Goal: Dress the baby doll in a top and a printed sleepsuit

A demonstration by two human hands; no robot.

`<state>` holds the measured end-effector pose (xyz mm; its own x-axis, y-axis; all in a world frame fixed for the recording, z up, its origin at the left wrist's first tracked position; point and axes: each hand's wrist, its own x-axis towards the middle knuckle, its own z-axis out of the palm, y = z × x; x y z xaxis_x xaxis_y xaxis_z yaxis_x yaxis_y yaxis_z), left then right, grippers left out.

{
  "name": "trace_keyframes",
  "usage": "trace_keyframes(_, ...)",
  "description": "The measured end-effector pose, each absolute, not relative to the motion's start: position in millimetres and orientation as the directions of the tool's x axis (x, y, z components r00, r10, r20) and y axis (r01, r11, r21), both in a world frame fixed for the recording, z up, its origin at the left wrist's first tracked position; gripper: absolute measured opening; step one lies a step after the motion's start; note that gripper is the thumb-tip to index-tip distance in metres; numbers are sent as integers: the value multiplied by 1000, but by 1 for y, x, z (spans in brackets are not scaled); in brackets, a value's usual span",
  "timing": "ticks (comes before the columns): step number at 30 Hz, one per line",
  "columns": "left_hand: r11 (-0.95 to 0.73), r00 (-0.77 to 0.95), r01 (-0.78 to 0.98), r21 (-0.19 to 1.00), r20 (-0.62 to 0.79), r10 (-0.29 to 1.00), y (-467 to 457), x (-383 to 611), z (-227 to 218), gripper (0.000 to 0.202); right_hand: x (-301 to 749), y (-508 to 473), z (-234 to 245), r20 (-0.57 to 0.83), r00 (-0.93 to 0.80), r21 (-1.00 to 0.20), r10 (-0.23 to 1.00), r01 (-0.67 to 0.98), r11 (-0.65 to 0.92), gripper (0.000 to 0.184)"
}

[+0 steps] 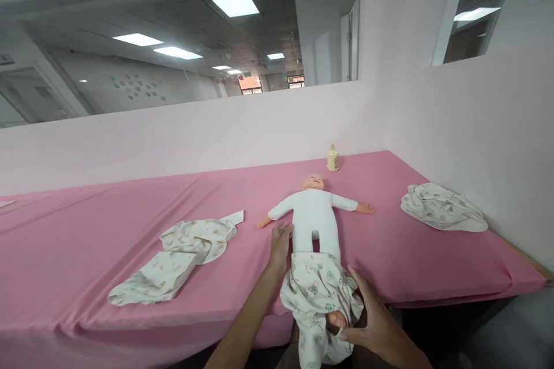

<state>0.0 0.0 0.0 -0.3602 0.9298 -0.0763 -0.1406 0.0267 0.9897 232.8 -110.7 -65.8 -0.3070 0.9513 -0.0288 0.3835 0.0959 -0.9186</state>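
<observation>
A baby doll (315, 216) in a white bodysuit lies on its back, arms spread, feet towards me. Patterned white baby pants (318, 285) cover its lower legs and hang bunched over the table's front edge. One bare foot (336, 319) shows at an opening in the cloth; the other foot is hidden. Beside the doll's hip, my left hand (280, 245) is open, its fingertips at the bodysuit. My right hand (367, 314) is open in a C shape beside the pants, with the thumb close to the bare foot; whether it touches cannot be made out.
The table wears a pink cover (242, 294). Patterned baby clothing (173, 262) lies to the left, and a folded patterned cloth (444, 207) to the right. A pump bottle (333, 159) stands behind the doll's head. White walls (194, 147) with windows rise behind and at right.
</observation>
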Motion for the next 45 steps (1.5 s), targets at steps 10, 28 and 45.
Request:
trace_keyframes(10, -120, -91, 231, 966, 144, 985, -94, -14, -33, 50, 235, -112, -69, 37, -318, -929, 947, 339, 150, 89)
trace_keyframes(28, -312, 192, 805, 505, 276, 942, -157, -1, -40, 33, 226, -115, -51, 289, -446, -766, 847, 423, 484, 11)
trace_keyframes(45, -372, 117, 824, 428, 514, 850, -168, 17, -53, 10, 222, -130, -52, 509, -322, -595, 798, 538, 596, 13)
